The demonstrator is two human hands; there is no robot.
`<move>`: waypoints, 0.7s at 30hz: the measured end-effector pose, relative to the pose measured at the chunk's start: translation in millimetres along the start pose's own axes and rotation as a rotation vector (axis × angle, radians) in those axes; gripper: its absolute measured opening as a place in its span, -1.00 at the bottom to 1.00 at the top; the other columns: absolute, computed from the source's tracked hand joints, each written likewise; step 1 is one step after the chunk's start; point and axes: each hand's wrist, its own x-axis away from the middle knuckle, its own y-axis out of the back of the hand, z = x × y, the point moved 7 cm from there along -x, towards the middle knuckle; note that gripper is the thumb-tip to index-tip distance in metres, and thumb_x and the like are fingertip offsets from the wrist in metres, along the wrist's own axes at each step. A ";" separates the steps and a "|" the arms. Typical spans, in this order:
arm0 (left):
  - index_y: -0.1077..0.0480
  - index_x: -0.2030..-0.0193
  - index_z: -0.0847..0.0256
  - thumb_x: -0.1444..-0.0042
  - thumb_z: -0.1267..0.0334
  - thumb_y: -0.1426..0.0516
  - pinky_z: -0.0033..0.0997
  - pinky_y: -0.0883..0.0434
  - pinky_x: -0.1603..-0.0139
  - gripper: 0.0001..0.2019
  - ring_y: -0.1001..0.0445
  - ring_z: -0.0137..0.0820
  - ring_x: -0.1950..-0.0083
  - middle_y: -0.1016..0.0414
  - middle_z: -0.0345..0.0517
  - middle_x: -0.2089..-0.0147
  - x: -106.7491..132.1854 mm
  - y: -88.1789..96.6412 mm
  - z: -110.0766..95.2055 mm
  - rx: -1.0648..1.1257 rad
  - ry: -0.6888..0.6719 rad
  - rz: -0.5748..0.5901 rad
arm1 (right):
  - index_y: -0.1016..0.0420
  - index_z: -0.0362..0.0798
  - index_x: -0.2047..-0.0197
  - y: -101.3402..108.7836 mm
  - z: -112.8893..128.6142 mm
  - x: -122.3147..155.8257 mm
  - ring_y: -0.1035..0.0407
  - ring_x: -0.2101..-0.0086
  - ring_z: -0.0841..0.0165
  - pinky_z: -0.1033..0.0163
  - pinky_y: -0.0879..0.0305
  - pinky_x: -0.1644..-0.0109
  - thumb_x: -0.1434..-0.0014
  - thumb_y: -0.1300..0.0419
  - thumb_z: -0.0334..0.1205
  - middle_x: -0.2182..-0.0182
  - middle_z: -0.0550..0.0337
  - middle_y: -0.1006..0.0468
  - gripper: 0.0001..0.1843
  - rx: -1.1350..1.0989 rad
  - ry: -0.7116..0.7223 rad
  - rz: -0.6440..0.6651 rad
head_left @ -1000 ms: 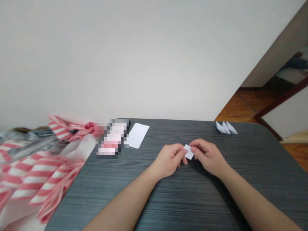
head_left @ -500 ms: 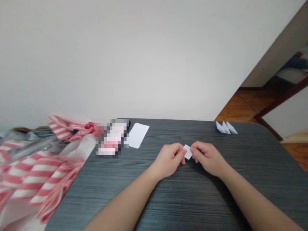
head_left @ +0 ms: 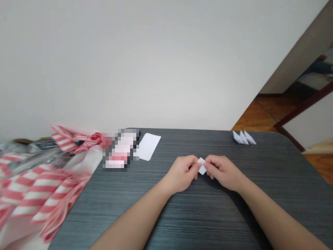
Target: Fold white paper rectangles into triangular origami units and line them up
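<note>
A small folded piece of white paper (head_left: pixel 202 166) is pinched between both hands just above the dark grey table (head_left: pixel 182 215). My left hand (head_left: pixel 183 173) grips its left side with closed fingers. My right hand (head_left: pixel 223 171) grips its right side, fingers curled. Only a little diamond of the paper shows between the fingertips. Both forearms rest low over the tabletop.
A flat white sheet of paper (head_left: pixel 149 146) lies at the table's back left beside a blurred-out object (head_left: pixel 120 149). Three small folded white paper pieces (head_left: pixel 244 137) stand at the back right. Red-and-white striped bags (head_left: pixel 39 184) crowd the left edge. A wall runs behind.
The hands have drawn closer together around the paper, so less of it shows. They have also sunk slightly toward the table.
</note>
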 end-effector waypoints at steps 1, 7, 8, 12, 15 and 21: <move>-0.32 0.51 0.23 -0.30 0.18 -0.02 -0.52 -0.18 0.45 -0.65 -0.28 -0.51 0.52 -0.36 -0.26 0.57 0.0 0.0 0.0 0.001 -0.001 0.001 | -0.36 -0.06 0.47 -0.6 -0.4 -0.1 -0.33 0.58 0.45 0.35 -0.22 0.43 -0.34 -0.06 -0.22 0.63 0.31 -0.42 -0.68 -0.005 -0.006 0.011; -0.38 0.44 0.23 -0.30 0.09 -0.02 -0.52 -0.20 0.46 -0.65 -0.29 -0.51 0.53 -0.41 -0.24 0.56 -1.4 1.9 5.5 0.066 0.037 -0.035 | -0.35 -0.05 0.49 6.0 3.0 -0.1 -0.31 0.59 0.45 0.35 -0.20 0.43 -0.34 -0.07 -0.23 0.64 0.31 -0.41 -0.67 0.010 0.006 -0.057; -0.38 0.42 0.23 -0.30 0.08 -0.02 -0.52 -0.21 0.46 -0.66 -0.30 -0.50 0.53 -0.42 -0.23 0.55 -1.4 2.4 6.5 0.084 0.043 -0.044 | -0.35 -0.05 0.49 7.6 2.7 0.2 -0.30 0.59 0.45 0.35 -0.20 0.43 -0.34 -0.07 -0.23 0.64 0.32 -0.40 -0.67 0.001 -0.001 -0.074; -0.36 0.44 0.22 -0.32 0.09 0.00 -0.53 -0.24 0.44 -0.64 -0.32 -0.51 0.54 -0.41 -0.24 0.56 -0.5 3.5 8.1 0.104 0.049 -0.060 | -0.34 -0.05 0.49 9.5 -1.2 1.1 -0.30 0.60 0.45 0.34 -0.20 0.44 -0.34 -0.06 -0.22 0.65 0.32 -0.39 -0.66 -0.038 -0.041 -0.097; -0.36 0.47 0.22 -0.33 0.10 0.02 -0.52 -0.24 0.44 -0.61 -0.31 -0.50 0.55 -0.39 -0.24 0.58 0.5 3.5 7.3 0.088 0.056 -0.048 | -0.33 -0.05 0.50 7.6 -4.3 0.8 -0.29 0.60 0.45 0.34 -0.21 0.44 -0.35 -0.04 -0.20 0.66 0.32 -0.39 -0.64 -0.061 -0.055 -0.077; -0.35 0.49 0.22 -0.33 0.11 0.04 -0.51 -0.24 0.44 -0.60 -0.30 -0.51 0.56 -0.40 -0.23 0.58 1.2 5.1 6.0 0.070 0.060 -0.042 | -0.32 -0.04 0.51 5.9 -4.9 0.4 -0.30 0.60 0.45 0.34 -0.21 0.44 -0.34 -0.06 -0.21 0.67 0.33 -0.39 -0.65 -0.065 -0.044 -0.053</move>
